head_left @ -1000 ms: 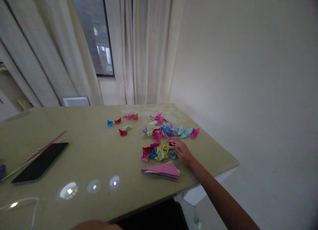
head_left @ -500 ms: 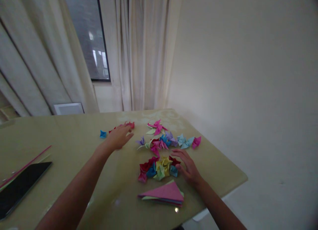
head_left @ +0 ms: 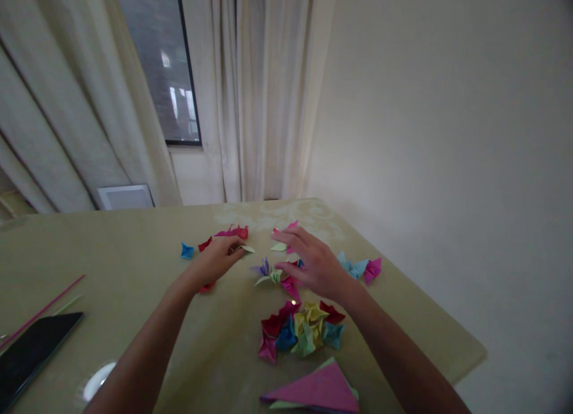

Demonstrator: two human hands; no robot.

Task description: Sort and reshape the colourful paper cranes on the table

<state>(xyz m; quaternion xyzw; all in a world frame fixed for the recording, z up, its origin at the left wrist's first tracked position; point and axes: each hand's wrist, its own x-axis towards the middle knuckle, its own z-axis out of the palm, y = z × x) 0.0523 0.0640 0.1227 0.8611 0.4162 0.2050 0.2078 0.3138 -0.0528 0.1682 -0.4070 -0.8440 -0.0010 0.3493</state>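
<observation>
My left hand (head_left: 217, 259) is closed at the left of the folded paper pieces. A pale green folded paper piece (head_left: 248, 249) sticks out from its fingertips; the rest of that piece is hidden. Just beyond lie red and pink paper pieces (head_left: 233, 232), and a red piece (head_left: 206, 287) shows below the wrist. Nothing is visible in my right hand (head_left: 316, 265), which is open above the middle group, fingers apart. It partly covers a pink paper flower (head_left: 292, 225). Purple paper (head_left: 264, 266) and white-green paper (head_left: 272, 277) lie between the hands.
Nearer me sit a cluster of coloured folded papers (head_left: 308, 327) and a stack of paper triangles (head_left: 317, 390). Light blue paper (head_left: 353, 266) lies right, blue paper (head_left: 187, 251) left. A black phone-like slab (head_left: 40, 348), a pink stick (head_left: 45, 309) and a white round object (head_left: 98, 379) are at left.
My right hand has moved forward and left over the middle group. The left hand has closed, with pale green paper now at its fingertips. The view has shifted slightly.
</observation>
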